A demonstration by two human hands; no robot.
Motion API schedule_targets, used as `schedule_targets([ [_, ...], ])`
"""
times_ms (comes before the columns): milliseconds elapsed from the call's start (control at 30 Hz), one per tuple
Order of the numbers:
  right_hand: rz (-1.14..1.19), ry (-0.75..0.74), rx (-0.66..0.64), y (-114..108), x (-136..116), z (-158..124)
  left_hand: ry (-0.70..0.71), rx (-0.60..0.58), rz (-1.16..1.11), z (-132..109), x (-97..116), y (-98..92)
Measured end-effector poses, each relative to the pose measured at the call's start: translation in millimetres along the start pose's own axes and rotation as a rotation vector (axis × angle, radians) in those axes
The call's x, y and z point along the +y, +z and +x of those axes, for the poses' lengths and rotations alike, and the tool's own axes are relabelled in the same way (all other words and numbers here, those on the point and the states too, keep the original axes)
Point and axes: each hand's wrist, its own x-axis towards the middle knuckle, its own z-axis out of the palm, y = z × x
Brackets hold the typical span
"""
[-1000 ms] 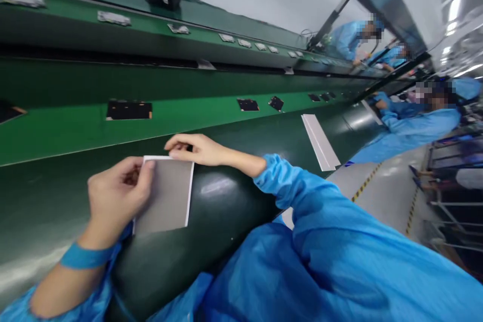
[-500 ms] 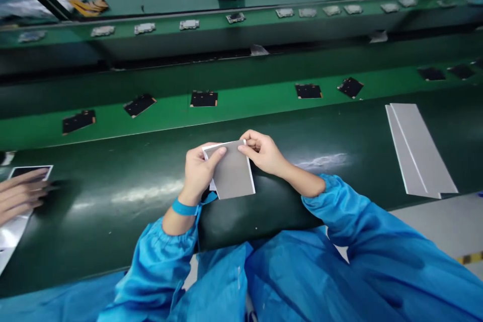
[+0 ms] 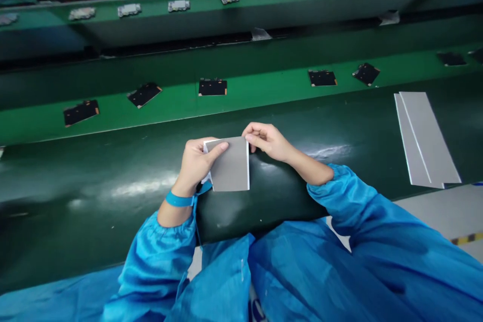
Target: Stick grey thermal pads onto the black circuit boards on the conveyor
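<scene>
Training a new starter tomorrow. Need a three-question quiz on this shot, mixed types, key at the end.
1. True or false: a bright blue band circles the wrist of the bare left hand.
2. Fill in: the bare right hand touches the flat, grey, white-edged rectangular sheet at its upper ____ corner, as pictured.
3. The overlapping long grey flat panels on the dark green work surface lie: (a) left of both hands; (b) between them; (c) right of both hands.

Key: 1 true; 2 right; 3 c.

Between the right hand (image 3: pixel 270 141) and the obstructing grey sheets (image 3: pixel 430 141), the bench (image 3: pixel 362 136) leaves room to pass.
</scene>
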Motion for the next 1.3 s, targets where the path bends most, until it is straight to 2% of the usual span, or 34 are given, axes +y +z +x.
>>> schedule_targets([
  [133,-0.161,-0.085,-0.014,-10,-1,2,-0.02,-0.079,0.011,2,1,-3.1],
  [267,-0.267,-0.109,-0.027,-10,-3,-1,-0.024,-0.095,0.017,3,2,-1.7],
  [433,-0.426,-0.276,0.101,-6,-8,-5,-0.056,-0.092,-0.027,4,2,-0.8],
  [500,-0.373,-0.254,0.131,-5,-8,-4,-0.073,-0.106,-0.048,5,0,-0.9],
  [667,-0.205,-0.133,0.06,-4,-1,1,-0.117,-0.133,-0.086,5,-2,-0.5],
  [967,-0.298,-0.137,0.061,4,1,-5,-0.151,-0.154,-0.103,3,1,2.0],
  [1067,-0.262,-0.131,0.111,6,0,-5,-0.169,-0.158,-0.147,1,1,-0.2],
  [1200,-0.132,-0.176,0.215,2,-1,13,-0.165,-0.186,-0.141,-1,-2,-13.3],
  [1300,-0.141,-0.196,0.177,1,-5,51,-0.104,-0.191,-0.121,1,-9,-25.9],
])
